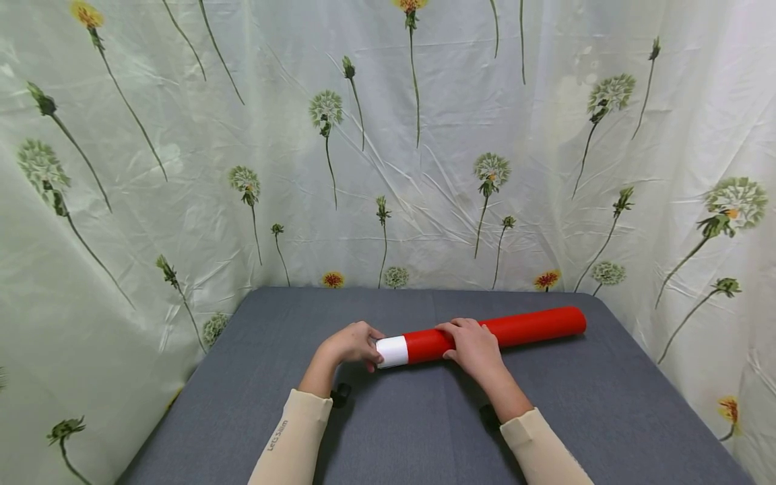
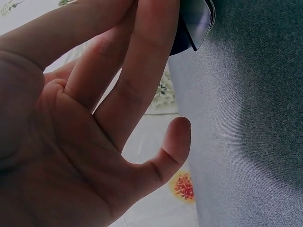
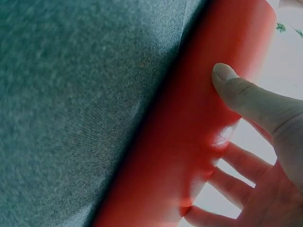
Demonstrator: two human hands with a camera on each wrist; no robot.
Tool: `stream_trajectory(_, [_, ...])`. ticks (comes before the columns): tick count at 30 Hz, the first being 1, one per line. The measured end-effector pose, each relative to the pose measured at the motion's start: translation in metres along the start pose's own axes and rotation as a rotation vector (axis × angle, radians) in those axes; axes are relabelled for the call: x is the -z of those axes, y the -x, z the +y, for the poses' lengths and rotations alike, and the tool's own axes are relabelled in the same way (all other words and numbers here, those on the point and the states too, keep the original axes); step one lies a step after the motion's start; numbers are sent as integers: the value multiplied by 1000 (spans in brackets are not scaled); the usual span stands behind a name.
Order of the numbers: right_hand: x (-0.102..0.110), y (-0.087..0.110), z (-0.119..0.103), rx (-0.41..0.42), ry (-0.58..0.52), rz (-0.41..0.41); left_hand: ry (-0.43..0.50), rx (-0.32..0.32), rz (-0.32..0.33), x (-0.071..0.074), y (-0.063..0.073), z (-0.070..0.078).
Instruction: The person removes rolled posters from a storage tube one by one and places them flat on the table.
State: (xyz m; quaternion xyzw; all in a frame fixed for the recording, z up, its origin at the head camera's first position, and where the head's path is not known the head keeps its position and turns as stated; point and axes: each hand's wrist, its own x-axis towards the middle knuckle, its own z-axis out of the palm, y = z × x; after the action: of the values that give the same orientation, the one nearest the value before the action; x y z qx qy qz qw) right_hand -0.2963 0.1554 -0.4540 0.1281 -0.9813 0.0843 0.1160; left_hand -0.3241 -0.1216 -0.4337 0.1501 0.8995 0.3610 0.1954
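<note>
A long red roll (image 1: 533,326) of smooth sheet material lies slantwise across the grey table, its left end showing a white band (image 1: 393,351). At that white end my left hand (image 1: 353,342) pinches the rim with thumb and fingers. In the left wrist view the roll's layered end edge (image 2: 196,26) shows beside the fingers, the little finger standing free; the fingertips are cut off at the top. My right hand (image 1: 475,347) grips the red part left of its middle. In the right wrist view its thumb (image 3: 232,80) presses one side, and the fingers bend against the other, denting the surface.
The table (image 1: 388,431) has a grey cloth-like top. Behind it and at both sides hangs a white curtain (image 1: 424,202) printed with dandelions. Dark wrist-camera pieces (image 1: 341,395) sit under both wrists, near the tabletop.
</note>
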Motion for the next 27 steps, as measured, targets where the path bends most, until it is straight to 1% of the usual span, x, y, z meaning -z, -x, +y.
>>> stream_trajectory(6, [1, 1, 2, -2, -10, -1, -13, 3, -2, 1, 1, 1])
stream_trajectory(12, [3, 1, 3, 3, -14, -1, -22, -7, 12, 0, 1, -1])
stream_trajectory(22, [3, -1, 9, -12, -13, -26, -27, -4, 20, 2, 2, 0])
stream_trajectory(27, [3, -1, 10, -17, -13, -34, -42, -3, 17, 2, 2, -2])
